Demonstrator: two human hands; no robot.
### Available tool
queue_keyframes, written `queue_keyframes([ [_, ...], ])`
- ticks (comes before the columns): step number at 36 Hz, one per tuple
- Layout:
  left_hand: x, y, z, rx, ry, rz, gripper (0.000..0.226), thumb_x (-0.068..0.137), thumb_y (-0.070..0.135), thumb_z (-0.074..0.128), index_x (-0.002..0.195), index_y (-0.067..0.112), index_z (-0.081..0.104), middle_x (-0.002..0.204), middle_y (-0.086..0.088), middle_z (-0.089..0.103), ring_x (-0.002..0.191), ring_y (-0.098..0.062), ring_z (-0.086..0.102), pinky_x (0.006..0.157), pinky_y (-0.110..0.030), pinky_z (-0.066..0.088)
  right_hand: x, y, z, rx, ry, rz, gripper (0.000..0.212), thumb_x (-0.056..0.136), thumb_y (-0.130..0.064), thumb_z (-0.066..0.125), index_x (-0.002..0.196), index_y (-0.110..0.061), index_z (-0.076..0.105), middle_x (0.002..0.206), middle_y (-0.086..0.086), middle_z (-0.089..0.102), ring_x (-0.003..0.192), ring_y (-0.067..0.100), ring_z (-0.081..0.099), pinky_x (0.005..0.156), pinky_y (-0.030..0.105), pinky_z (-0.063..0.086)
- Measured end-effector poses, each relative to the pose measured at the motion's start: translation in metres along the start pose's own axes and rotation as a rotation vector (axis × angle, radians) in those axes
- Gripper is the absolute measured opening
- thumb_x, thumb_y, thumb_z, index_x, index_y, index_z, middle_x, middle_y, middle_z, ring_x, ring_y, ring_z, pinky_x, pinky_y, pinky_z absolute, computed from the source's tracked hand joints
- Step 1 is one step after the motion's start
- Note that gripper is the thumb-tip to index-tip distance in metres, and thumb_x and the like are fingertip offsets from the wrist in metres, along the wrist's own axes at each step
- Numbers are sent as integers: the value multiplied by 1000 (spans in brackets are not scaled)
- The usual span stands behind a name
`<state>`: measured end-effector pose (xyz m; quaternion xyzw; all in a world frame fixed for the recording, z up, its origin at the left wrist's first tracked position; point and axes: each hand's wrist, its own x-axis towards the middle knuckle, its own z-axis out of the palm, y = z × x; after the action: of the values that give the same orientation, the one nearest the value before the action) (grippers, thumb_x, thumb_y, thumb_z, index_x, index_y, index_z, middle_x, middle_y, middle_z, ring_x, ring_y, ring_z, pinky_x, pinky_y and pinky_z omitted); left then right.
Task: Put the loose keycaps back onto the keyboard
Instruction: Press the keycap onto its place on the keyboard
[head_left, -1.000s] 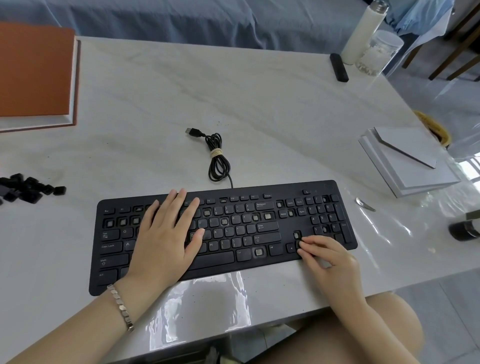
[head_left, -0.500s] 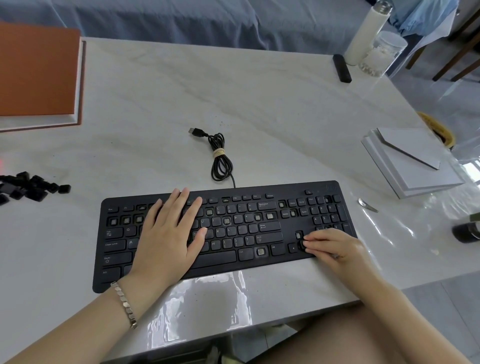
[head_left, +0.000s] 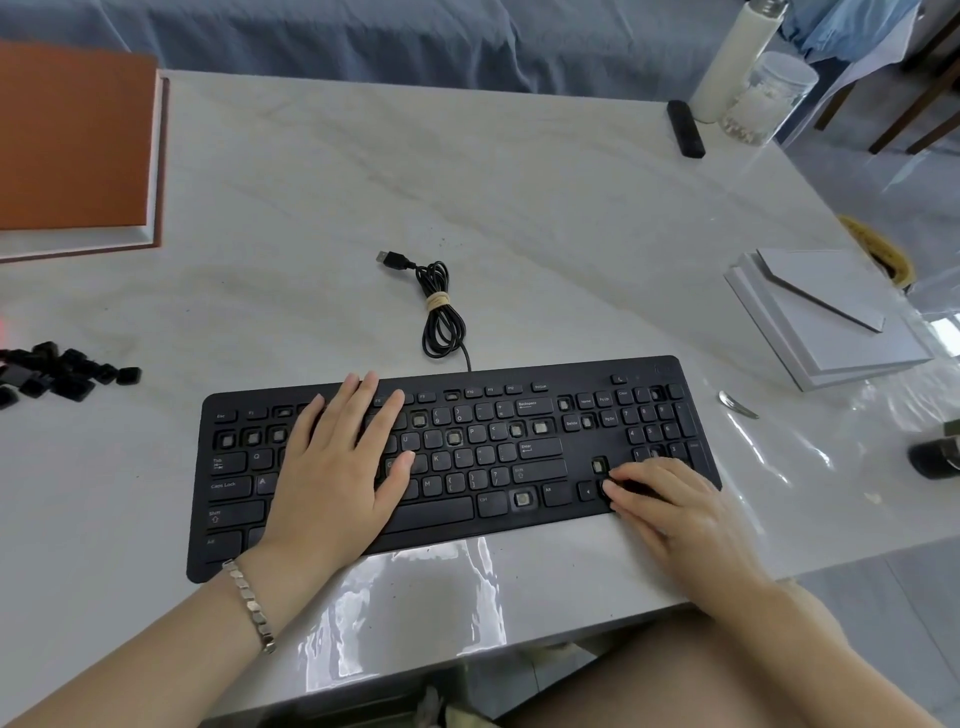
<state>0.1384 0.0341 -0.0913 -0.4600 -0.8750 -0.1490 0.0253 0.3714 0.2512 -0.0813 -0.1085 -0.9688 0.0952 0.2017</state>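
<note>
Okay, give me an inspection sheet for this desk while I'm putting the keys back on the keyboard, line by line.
Surface: pale marble-look table under a clear, glossy film.
Job's things: black keyboard with several open key sockets; pile of loose keycaps at the far left edge.
Clutter: orange book, white paper stack, bottle, jar, small black stick, metal tool.
Hands: left hand lies flat on the keys; right hand presses fingertips at the arrow keys; whether it holds a keycap is hidden.
Cables: keyboard cable coiled and tied, unplugged.
Surroundings: blue cloth behind the table, chair legs at upper right.
</note>
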Motion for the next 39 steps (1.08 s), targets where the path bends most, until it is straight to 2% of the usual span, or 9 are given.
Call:
queue_keyframes([
  [5, 1, 1, 1, -7, 5, 3, 54, 90, 38, 35, 130, 7, 53, 139, -18, 47, 132, -31, 39, 109, -44, 21, -8, -8, 5, -114, 23, 28, 28, 87, -22, 50, 91, -9, 75, 99, 4, 69, 98, 21, 51, 83, 28, 40],
  [12, 0, 1, 1, -15, -17, -10, 55, 90, 39, 34, 130, 8, 54, 139, -18, 47, 131, -31, 40, 109, -44, 23, -12, -10, 7, -54, -3, 173, 34, 91, -33, 46, 89, -17, 76, 118, 7, 64, 110, 26, 50, 92, 34, 37],
  [18, 1, 0, 0, -41, -55, -5, 55, 90, 40, 35, 129, 8, 55, 139, -17, 48, 131, -30, 40, 108, -43, 23, -3, -20, 2, -15, -17, 264, 29, 82, -30, 51, 82, -15, 76, 108, 4, 67, 107, 21, 50, 89, 39, 44],
  [21, 1, -1, -3, -89, -105, 9, 55, 89, 42, 35, 129, 11, 55, 141, -14, 46, 133, -26, 38, 111, -37, 16, 18, -40, -1, 67, -44, 357, 12, 80, -17, 65, 83, -13, 76, 98, 0, 68, 99, 11, 50, 84, 42, 49],
  [24, 0, -7, -13, -266, -85, 23, 60, 88, 47, 29, 136, 17, 49, 148, 5, 33, 138, -3, 17, 114, -18, -2, 52, -74, 0, 184, -131, 405, 16, 80, -10, 70, 94, -15, 75, 97, -6, 67, 94, 4, 52, 90, 22, 40],
  [25, -2, -11, -16, -307, -71, 17, 59, 88, 46, 30, 137, 19, 47, 146, 11, 29, 137, 2, 12, 114, -17, -1, 65, -88, 1, 227, -160, 385, 17, 83, -12, 67, 97, -17, 74, 97, -8, 67, 93, 3, 54, 89, 17, 38],
  [29, -14, -44, -31, -315, 33, -95, 45, 91, 31, 43, 131, 13, 54, 143, 1, 42, 136, -12, 29, 111, -32, 21, 113, -140, 11, 361, -252, 277, 23, 90, -23, 56, 109, -27, 68, 99, -18, 63, 97, 1, 56, 87, 16, 41],
  [36, -25, -133, -66, -150, 113, -413, 42, 90, 9, 53, 132, 7, 51, 143, -10, 44, 135, -22, 36, 109, -37, 27, 179, -204, 44, 431, -435, 169, 28, 93, -28, 48, 117, -29, 63, 112, -12, 65, 104, 6, 56, 91, 21, 43],
  [39, -27, -172, -80, -52, 124, -443, 38, 81, 2, 54, 119, 5, 59, 128, -12, 56, 119, -23, 49, 86, -42, 47, 196, -222, 58, 402, -494, 128, 28, 93, -25, 47, 115, -27, 64, 114, -11, 64, 105, 9, 56, 88, 21, 42],
])
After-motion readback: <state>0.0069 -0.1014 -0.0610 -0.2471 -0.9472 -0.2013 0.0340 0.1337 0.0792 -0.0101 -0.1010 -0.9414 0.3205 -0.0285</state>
